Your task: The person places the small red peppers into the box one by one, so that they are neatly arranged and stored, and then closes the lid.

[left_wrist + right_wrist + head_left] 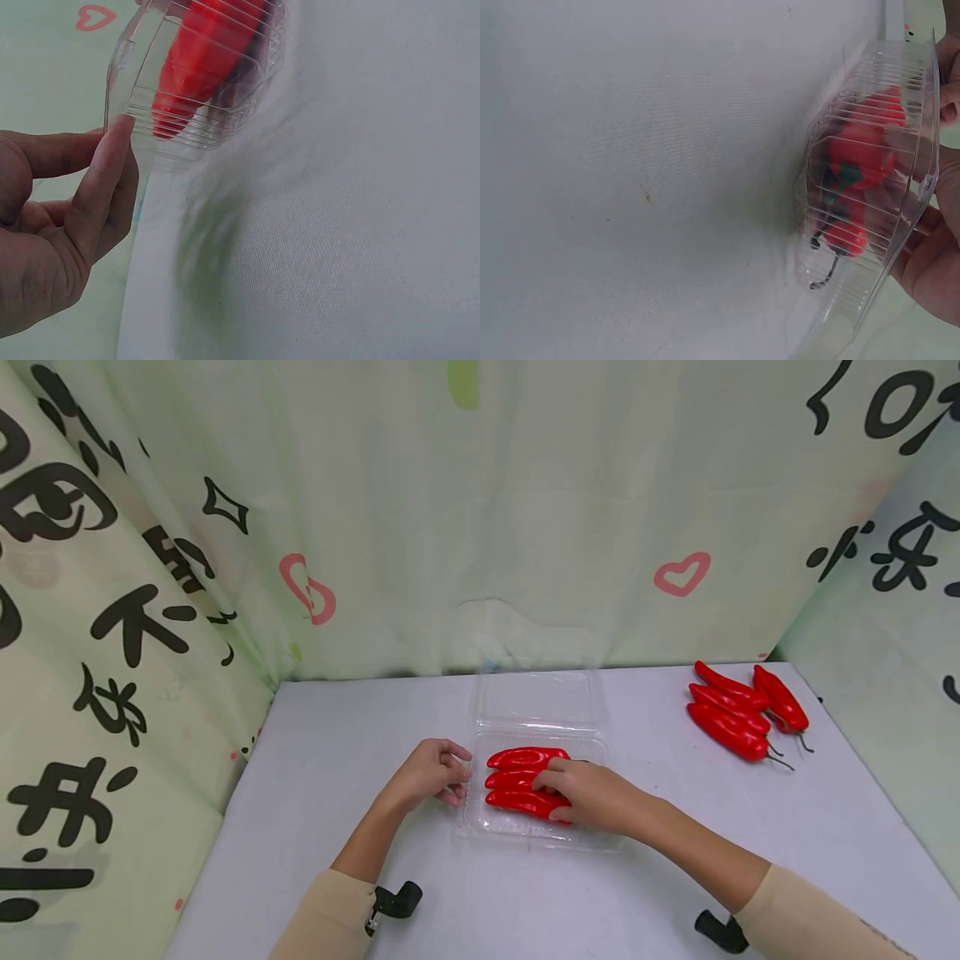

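Note:
A clear plastic clamshell box (pixel 540 837) lies on the table with its lid (pixel 536 697) folded back, away from me. Three glossy red chili peppers (pixel 517 802) lie side by side inside it. My left hand (pixel 431 774) pinches the box's left rim between thumb and fingers; its fingertips also show at the rim in the left wrist view. Reaching into the box from the right, my right hand (pixel 596 793) has its fingers curled over the peppers' right ends and grips one, hiding the stems in the head view. Through the ribbed wall, the right wrist view shows dark stems (pixel 826 274).
Several more red chili peppers (pixel 727 731) lie in a group at the table's back right, stems toward me. The white-covered table (pixel 337 727) meets a patterned curtain (pixel 525 527) at the back, with more curtain along both sides.

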Demonstrator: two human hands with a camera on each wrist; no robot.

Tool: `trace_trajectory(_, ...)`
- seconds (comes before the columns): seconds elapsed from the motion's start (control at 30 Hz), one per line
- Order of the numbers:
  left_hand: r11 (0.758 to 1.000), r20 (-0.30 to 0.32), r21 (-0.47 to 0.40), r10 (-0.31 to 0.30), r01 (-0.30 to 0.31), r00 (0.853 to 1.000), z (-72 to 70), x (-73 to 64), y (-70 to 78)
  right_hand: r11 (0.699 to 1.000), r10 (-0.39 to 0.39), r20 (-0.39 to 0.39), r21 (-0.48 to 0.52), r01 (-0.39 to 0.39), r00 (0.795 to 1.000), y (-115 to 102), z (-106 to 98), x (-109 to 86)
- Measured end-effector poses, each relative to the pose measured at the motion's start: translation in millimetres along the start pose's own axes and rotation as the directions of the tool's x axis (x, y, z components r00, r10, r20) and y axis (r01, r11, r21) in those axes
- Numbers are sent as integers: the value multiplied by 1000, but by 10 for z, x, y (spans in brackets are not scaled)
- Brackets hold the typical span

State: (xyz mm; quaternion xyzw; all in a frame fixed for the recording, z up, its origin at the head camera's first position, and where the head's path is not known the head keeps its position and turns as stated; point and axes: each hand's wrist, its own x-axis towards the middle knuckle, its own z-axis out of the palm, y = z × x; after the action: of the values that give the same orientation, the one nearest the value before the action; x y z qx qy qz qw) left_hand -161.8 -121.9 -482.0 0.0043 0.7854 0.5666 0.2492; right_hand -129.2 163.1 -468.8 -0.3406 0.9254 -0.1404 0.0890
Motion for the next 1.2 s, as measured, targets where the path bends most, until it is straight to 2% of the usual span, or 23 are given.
trace_trajectory(0.5, 1000, 5, -4, 2, -2, 1000, -2, 9, 2, 1000, -29, -31, -3, 29, 999, 12, 21, -8)
trace_trajectory(1.2, 1000, 3, 3, 2, -2, 1000, 10, 0, 11, 999, -27, -44, 19, 27, 999, 32, 60, -22)
